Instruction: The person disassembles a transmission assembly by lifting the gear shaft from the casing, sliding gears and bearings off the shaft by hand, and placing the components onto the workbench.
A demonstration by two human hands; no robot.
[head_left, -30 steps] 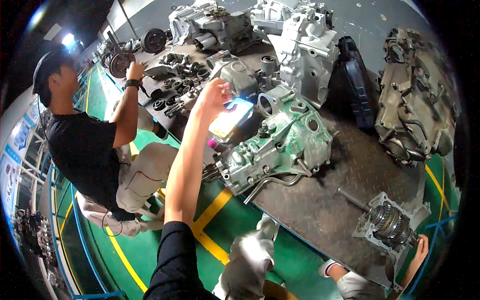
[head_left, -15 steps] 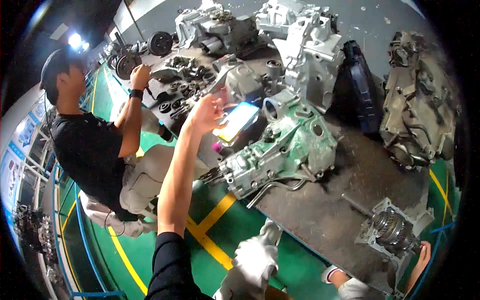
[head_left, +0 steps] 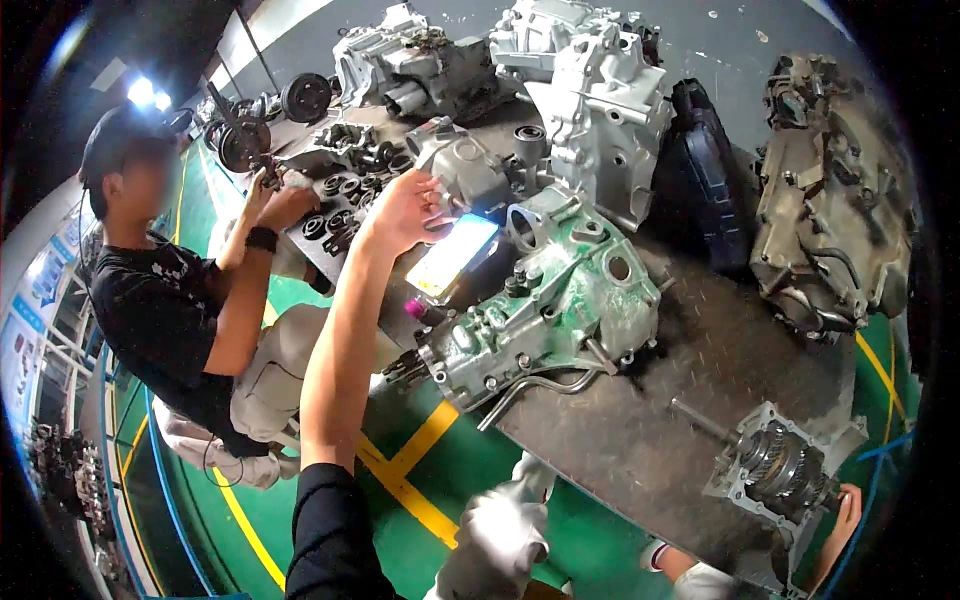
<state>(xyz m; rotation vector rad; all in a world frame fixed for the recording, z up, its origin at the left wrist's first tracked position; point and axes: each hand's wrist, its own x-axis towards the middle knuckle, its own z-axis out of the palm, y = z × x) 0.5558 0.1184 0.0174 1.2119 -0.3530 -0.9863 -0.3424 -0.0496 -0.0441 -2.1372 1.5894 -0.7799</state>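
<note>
My left hand (head_left: 405, 212) reaches out over the bench, its fingers apart and slightly bent. Its thumb side is beside the upper left edge of a phone (head_left: 455, 258) with a brightly lit screen. Whether a fingertip touches the phone cannot be made out. The phone leans upright next to a silver gearbox housing (head_left: 560, 310) stained green, with a splined shaft at its left end and a bent metal pipe (head_left: 540, 388) along its near side. A small magenta item (head_left: 415, 308) lies below the phone. My right hand is out of view.
A co-worker (head_left: 160, 300) in black sits left, hands at a dark metal part. An open gear case (head_left: 770, 460) lies at the near right, with another person's hand (head_left: 850, 505) beside it. Larger castings (head_left: 610, 110), a black case (head_left: 712, 170) and a dirty gearbox (head_left: 835, 220) stand behind.
My left hand has shifted slightly up and away from the phone, which keeps its place by the gearbox. The co-worker's hands at left are lower. The whole view has turned a little.
</note>
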